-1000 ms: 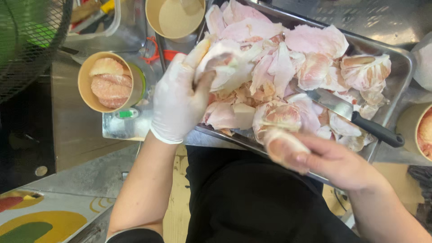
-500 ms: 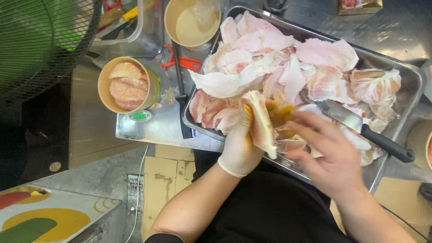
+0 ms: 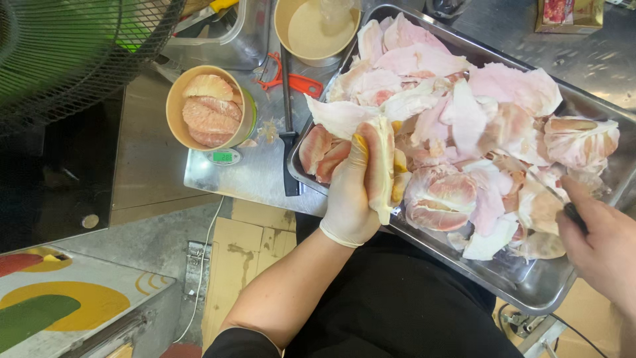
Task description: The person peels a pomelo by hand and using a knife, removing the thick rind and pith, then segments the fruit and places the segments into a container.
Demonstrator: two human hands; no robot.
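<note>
- gloved left hand (image 3: 354, 192) clamped around a pale peel strip (image 3: 383, 169) at the steel tray's (image 3: 530, 292) near edge.
- bare right hand (image 3: 599, 242) curled on a dark handle (image 3: 575, 216) over the tray's right corner.

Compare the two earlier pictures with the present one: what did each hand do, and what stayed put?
The gloved left hand came back from the pile to the tray's near edge, gripping a strip of peel. The bare right hand let go of that piece, swung right and took the dark knife handle. Unchanged: the paper cup of peeled segments on the scale, and the heaped fruit.
</note>
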